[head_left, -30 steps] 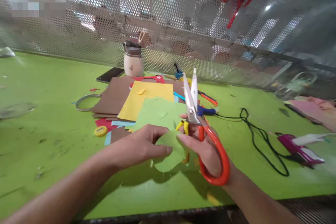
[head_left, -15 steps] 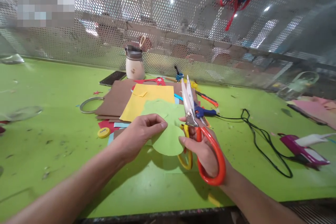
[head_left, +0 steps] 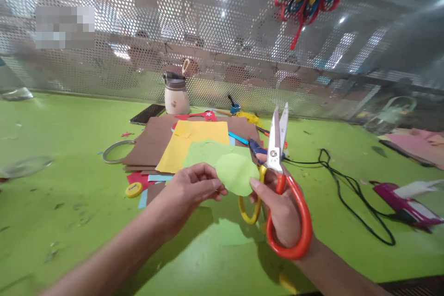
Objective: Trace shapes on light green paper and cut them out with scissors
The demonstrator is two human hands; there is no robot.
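Centrally, left hand point(head_left: 189, 189) pinching round light-green paper cutout point(head_left: 237, 174) clear of the green bench point(head_left: 69, 185); right hand point(head_left: 280, 208) clamped through orange-and-yellow-handled steel scissors point(head_left: 277, 180), blades barely apart, pointing up, away from fingers.

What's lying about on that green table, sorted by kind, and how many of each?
Scissors: 1, in the right hand
Cut green paper round: 1, in the left hand
Flat paper sheets: 3 clear: brown, yellow, green
Tape rolls: 2: grey, yellow
Jar: 1
Phone: 1
Total: 9
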